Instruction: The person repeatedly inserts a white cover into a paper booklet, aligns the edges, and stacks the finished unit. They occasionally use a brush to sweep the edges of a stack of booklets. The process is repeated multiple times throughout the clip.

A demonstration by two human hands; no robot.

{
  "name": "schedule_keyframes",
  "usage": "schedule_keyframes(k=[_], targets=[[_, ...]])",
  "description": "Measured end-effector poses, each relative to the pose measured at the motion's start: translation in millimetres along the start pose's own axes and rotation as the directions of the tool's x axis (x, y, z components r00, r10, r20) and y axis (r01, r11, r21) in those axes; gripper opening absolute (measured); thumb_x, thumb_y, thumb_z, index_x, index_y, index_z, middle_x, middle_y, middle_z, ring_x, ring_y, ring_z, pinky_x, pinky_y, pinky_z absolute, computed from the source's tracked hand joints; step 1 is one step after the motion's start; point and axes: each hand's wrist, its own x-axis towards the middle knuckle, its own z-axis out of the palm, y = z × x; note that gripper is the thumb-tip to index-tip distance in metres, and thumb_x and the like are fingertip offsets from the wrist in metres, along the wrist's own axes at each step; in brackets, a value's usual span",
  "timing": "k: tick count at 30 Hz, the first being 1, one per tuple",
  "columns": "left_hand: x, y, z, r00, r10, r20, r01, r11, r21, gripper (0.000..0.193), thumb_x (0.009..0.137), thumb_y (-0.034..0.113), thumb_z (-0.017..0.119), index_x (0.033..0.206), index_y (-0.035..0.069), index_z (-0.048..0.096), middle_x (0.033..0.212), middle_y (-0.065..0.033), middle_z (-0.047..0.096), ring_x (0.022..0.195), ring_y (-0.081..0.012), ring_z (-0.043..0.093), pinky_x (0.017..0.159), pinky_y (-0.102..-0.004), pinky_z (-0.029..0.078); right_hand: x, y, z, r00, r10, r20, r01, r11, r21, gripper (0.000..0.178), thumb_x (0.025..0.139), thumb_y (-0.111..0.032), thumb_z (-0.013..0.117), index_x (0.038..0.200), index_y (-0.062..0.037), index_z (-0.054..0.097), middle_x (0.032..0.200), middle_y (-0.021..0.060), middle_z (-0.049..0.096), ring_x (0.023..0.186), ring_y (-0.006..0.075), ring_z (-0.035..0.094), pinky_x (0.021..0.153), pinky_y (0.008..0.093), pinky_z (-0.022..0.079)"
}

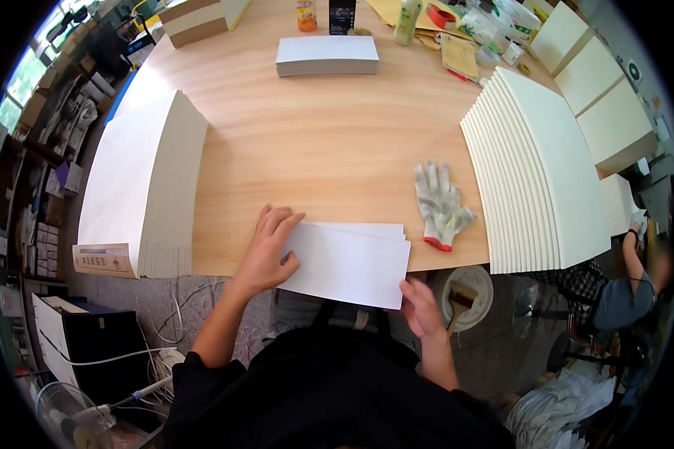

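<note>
I'm looking in on what seems a paper workshop, judging by white sheets (348, 263) at the near edge of a broad wooden table (322, 150), a left stack (131, 172), a right stack (535, 172), a brush (463, 295) and bucket (484, 301) near right, and crowded shelves (9, 198) far left.

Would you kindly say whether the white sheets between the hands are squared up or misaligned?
Misaligned: the white sheets show stepped corners at their upper right, one edge jutting past another.

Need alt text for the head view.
Left hand and right hand touch opposite ends of white sheets at a table's near edge, between a pale left stack and a pale right stack. A glove lies beside the right stack.
</note>
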Motion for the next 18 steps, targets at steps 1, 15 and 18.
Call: schedule_keyframes(k=[1,15,18], targets=[[1,2,-2,1.000,-0.006,0.019,0.007,0.999,-0.038,0.071,0.075,0.000,0.065,0.145,0.000,0.053,0.135,-0.0204,0.054,0.139,-0.0408,0.048,0.130,-0.0539,0.022,1,-3,-1,0.999,-0.005,0.053,0.001,0.997,0.075,0.040,0.104,-0.026,0.070,0.132,0.0014,0.065,0.118,0.0086,0.074,0.101,0.0159,0.070,0.087,0.0312,0.058],[-25,-69,-15,0.921,-0.377,-0.097,0.050,0.362,-0.931,0.055,0.096,0.016,0.079,0.144,0.002,0.057,0.132,-0.0158,0.068,0.119,-0.0258,0.068,0.105,-0.0404,0.052,39,-66,36,0.753,-0.558,0.349,0.656,0.590,-0.471,0.027,0.096,0.007,0.067,0.121,-0.0009,0.074,0.114,0.0121,0.077,0.108,0.0184,0.071,0.093,0.0284,0.054],[-24,-54,-11,0.946,-0.181,-0.270,-0.149,0.496,-0.855,0.034,0.098,0.016,0.077,0.126,0.001,0.066,0.124,-0.0130,0.071,0.112,-0.0213,0.068,0.104,-0.0369,0.051,55,-58,31,0.659,-0.631,0.409,0.749,0.506,-0.428,0.034,0.090,0.012,0.067,0.121,-0.0001,0.073,0.123,0.0133,0.074,0.116,0.0205,0.069,0.097,0.0303,0.053]])
